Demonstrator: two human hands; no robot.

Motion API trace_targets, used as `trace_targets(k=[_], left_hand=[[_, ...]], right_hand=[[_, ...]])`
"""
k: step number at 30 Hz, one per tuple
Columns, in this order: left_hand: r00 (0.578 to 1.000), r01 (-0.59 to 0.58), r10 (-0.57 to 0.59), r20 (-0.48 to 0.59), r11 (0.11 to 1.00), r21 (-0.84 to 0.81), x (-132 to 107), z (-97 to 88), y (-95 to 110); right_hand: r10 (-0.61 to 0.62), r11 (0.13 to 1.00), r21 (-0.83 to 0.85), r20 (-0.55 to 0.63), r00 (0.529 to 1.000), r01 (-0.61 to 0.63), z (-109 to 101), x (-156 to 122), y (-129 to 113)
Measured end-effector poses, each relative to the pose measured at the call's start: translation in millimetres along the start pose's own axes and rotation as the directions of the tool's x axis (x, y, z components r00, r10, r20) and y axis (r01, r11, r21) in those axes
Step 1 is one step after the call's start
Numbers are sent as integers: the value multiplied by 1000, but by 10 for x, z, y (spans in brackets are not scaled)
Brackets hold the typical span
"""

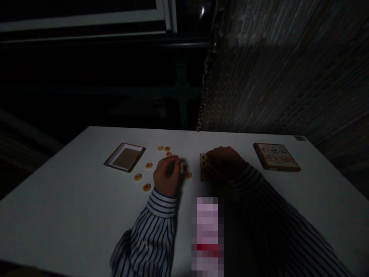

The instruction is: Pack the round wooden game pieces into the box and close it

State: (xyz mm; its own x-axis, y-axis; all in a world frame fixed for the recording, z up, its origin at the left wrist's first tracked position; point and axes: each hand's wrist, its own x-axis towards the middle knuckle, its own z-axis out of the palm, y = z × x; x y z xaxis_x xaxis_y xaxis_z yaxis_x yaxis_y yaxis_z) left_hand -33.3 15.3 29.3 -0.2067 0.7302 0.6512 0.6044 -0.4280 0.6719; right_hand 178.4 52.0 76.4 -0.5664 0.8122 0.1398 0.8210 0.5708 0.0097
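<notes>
Pretty dim here; my left hand (166,176) is curled narrow over the loose yellow pieces (147,187) scattered mid-table, fingertips bunched, though I can't tell if one is actually pinched; my right hand (226,161) lies over the small tray (204,171) just beside them, covering most of it, grip impossible to make out; an open box half (125,157) sits off to the left, a printed box (276,156) well to the right. Risk as I see it: in this light my sleeve could sweep a piece across the white table (72,207); or the tray tips under my palm and spills.
</notes>
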Motion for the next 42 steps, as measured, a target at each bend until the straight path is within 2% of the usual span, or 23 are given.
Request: trace_targets(k=[3,8,15,22,25,28,32,37,42], left_hand=[[988,-109,107,109,994,5,-20,-1,3],[976,-150,140,164,987,51,-57,-86,24],[982,-122,102,158,985,125,-44,-329,-59],[987,-100,69,142,968,228,7,-540,-331],[982,-103,52,181,954,281,-9,-543,-446],[971,-154,87,221,938,310,-58,-491,-533],[978,-155,87,189,912,379,-152,-405,-638],[959,-196,90,270,896,398,-231,-360,-766],[943,-212,67,325,875,435,-247,-350,-805]], right_hand=[[7,1000,12,-87,996,-6,23,4,13],[58,998,45,-141,988,-52,13,14,-10],[40,997,76,-139,990,-30,-26,55,-164],[11,995,102,-165,986,5,-102,149,-363],[-27,992,116,-167,986,47,-96,205,-429],[-45,991,115,-166,985,65,-74,265,-509],[-44,990,129,-154,987,64,-17,337,-647],[-68,987,138,-128,989,86,152,405,-806],[-113,984,134,-29,993,116,341,422,-874]])
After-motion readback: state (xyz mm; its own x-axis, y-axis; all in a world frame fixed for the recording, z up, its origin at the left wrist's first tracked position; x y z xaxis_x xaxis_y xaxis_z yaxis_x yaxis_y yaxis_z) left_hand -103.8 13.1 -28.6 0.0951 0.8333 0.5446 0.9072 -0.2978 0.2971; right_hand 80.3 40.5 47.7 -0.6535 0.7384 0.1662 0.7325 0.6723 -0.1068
